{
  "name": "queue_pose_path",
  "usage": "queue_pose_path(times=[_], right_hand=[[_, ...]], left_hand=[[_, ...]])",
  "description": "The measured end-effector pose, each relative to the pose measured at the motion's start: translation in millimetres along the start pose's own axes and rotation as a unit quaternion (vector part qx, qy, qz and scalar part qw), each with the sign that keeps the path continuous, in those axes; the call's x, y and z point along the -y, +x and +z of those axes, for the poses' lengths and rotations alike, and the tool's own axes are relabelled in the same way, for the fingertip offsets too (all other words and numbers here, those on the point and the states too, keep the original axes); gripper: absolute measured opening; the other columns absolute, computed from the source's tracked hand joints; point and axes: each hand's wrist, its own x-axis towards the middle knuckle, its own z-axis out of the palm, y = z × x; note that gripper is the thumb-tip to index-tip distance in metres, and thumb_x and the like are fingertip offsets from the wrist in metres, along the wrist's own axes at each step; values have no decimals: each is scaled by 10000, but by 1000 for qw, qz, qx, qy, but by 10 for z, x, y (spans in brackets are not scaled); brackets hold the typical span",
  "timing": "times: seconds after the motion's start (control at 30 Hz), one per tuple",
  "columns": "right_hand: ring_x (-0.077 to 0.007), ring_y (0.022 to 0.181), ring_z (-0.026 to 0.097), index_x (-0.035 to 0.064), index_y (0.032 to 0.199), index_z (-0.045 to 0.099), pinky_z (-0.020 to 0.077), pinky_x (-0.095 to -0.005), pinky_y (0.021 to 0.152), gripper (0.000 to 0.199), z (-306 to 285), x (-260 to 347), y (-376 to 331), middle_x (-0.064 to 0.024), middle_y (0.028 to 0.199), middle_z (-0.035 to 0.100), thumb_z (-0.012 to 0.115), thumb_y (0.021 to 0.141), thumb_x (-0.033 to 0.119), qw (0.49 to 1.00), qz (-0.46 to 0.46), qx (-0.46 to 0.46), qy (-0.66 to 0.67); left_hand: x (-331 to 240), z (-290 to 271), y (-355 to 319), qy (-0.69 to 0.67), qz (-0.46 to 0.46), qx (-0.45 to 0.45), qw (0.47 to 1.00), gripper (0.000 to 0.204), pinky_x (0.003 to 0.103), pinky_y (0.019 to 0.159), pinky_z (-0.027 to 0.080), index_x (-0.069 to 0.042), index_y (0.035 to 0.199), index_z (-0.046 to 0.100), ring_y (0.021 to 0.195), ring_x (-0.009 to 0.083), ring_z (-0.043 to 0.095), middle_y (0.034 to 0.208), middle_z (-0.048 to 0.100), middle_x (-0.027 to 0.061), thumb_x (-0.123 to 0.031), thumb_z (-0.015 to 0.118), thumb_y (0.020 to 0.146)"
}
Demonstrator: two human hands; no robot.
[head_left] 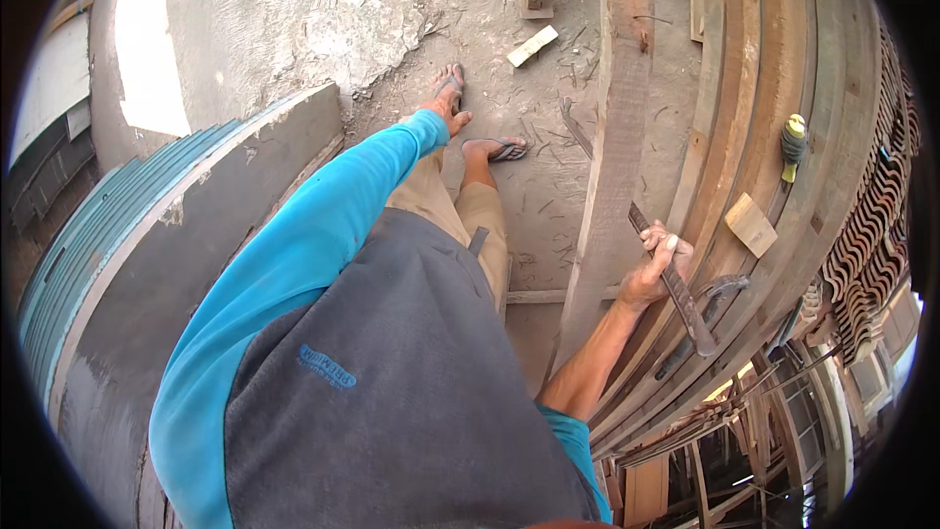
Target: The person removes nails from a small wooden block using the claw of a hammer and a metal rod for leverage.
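My right hand [658, 269] is wrapped around a long dark metal pry bar [685, 309]. The bar slants behind an upright-running wooden beam [623, 49], which hides its middle; its curved far end shows on the other side. My left hand [452, 118] hangs above my feet, fingers apart and nothing in it. On the stacked planks just right of my right hand lies a claw hammer [725, 286] with a dark handle. A small wood block [751, 225] and a yellow and black screwdriver [793, 145] rest on the planks farther off.
Long planks [774, 69] curve along my right side. Roof tiles [871, 255] are piled beyond them. To my left stands a grey slab [176, 264] beside blue corrugated sheets [88, 245]. Another wood block [532, 46] and scattered nails lie on the dusty floor [548, 206].
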Motion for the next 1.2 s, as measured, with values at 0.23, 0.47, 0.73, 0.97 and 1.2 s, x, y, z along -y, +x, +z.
queue_pose_path(times=[0.23, 0.47, 0.73, 0.97, 1.2], right_hand=[[-270, 1037, 588, -99, 1138, 592, 462, -409, 971, 419, 536, -113, -221, -187, 1080, 634, 473, 1033, 289, 972, 97, -67, -206], [-291, 908, 593, -95, 1042, 613, 499, -413, 796, 578, 515, -317, -229, -196, 964, 613, 341, 1049, 415, 919, 116, -49, -374], [-289, 872, 596, -89, 1053, 600, 503, -398, 747, 518, 273, -438, -226, -193, 954, 606, 343, 1051, 360, 883, 151, -30, -444], [-289, 888, 608, -83, 1041, 602, 503, -396, 773, 474, 488, -607, -51, -197, 982, 621, 380, 1035, 336, 864, 185, -24, -468], [-290, 904, 619, -76, 1029, 604, 504, -395, 799, 431, 587, -803, 35, -201, 1010, 637, 418, 1019, 312, 866, 191, -17, -461]], left_hand=[[105, 196, 1007, 78, -15, 38, 996, 628, 438, 1026, 455, -17, 1344, 533, 1158, 391, 617, 1199, 659, 251, -426, 661, 885], [366, 1060, 2305, 31, -19, 46, 998, 538, 491, 919, 524, -11, 1275, 546, 1075, 427, 641, 1168, 643, 270, -370, 658, 892], [361, 1705, 3419, -4, -69, -27, 997, 558, 491, 951, 501, -19, 1298, 492, 1142, 432, 587, 1249, 565, 247, -259, 715, 846], [534, 2074, 3994, 94, -31, -102, 990, 522, 478, 923, 508, -49, 1258, 497, 1173, 344, 565, 1227, 550, 170, -233, 728, 828], [739, 2381, 4441, 194, 33, -139, 970, 449, 445, 852, 524, -60, 1199, 525, 1090, 325, 590, 1150, 552, 148, -164, 706, 801]])
